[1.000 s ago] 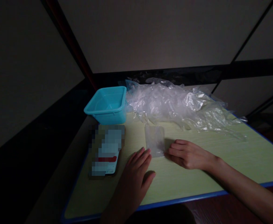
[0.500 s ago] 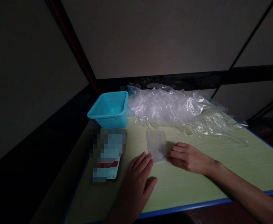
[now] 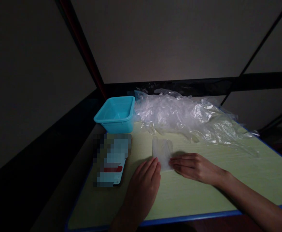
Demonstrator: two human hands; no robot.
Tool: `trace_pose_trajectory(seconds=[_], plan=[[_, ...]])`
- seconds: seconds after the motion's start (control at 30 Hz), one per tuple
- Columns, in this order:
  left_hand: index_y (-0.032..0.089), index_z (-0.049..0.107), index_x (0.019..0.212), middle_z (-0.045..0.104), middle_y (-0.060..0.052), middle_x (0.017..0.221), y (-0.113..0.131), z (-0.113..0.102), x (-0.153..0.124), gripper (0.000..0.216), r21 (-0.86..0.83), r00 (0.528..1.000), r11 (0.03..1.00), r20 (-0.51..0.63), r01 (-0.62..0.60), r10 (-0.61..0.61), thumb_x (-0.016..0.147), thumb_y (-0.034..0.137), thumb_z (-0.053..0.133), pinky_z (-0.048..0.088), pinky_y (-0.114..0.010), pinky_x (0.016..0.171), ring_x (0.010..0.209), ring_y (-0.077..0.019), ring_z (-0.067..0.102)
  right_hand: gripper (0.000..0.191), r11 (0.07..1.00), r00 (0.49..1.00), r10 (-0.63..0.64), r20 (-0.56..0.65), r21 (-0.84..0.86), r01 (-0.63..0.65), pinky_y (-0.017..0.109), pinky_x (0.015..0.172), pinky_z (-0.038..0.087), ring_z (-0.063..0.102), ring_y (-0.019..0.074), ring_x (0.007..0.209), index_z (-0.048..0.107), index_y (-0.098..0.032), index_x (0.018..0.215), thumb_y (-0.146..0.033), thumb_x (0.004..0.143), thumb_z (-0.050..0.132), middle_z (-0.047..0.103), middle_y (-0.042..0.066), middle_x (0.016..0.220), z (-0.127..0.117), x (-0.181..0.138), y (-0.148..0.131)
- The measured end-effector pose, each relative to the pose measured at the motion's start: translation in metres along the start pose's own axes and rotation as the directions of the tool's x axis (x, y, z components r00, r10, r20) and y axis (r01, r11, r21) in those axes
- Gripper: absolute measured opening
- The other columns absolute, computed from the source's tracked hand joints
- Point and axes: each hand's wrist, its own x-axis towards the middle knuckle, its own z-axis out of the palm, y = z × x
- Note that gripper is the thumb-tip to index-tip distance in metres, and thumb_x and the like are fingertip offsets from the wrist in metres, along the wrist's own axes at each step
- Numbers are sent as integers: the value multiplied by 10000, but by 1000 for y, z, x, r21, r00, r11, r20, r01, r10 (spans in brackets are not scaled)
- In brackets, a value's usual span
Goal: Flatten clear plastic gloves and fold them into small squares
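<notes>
Plastic sheet (image 3: pixel 162 149), long axis near to far, left hand (image 3: pixel 145 182) and right hand (image 3: pixel 196 167) touching edges, grip unclear

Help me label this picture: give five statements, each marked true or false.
1. A rectangular piece of translucent plastic lies on the pale-green, blue-edged table. True.
2. A turquoise, rectangular plastic tub stands left of the heap of crumpled clear plastic. True.
3. The right hand is inside the tub. False: its fingertips are at the piece's right side.
4. The left hand has its fingers at the piece's left side. True.
5. The heap is nearer the camera than both hands. False: it lies beyond them.
</notes>
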Motion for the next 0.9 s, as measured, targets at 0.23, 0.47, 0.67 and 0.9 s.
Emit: trace_pose_trajectory(seconds=[0.23,0.47,0.67,0.9], plan=[[80,636,980,668,-121,1057,-2,3,1,361,15,999,999,-4,-40,40,857,17,303,546,-367,810,979,-225,631,208,1000,999,15,33,16,-15,320,802,533,633,196,934,616,-92,966,-218,881,473,685,118,970,-2,1,-4],[82,647,939,679,-126,1026,-1,1,0,334,-3,997,998,-32,-64,63,860,37,326,547,-366,810,968,-232,635,352,1000,990,31,135,1,-31,379,901,472,569,243,1056,567,-58,1074,-329,882,452,626,169,1103,2,3,-8],[90,646,906,680,-123,1017,3,-2,1,316,-33,996,996,-30,-79,78,854,44,337,537,-353,834,969,-227,635,358,999,986,29,163,20,-33,382,909,462,558,239,1068,554,-66,1094,-329,887,426,609,168,1135,3,4,-8],[103,637,886,659,-128,1055,6,-5,0,266,-114,997,991,-6,-75,75,838,63,379,511,-384,881,1018,-253,606,369,999,984,20,177,29,-26,388,931,444,545,242,1087,547,-57,1103,-330,888,420,600,175,1148,1,4,-8]])
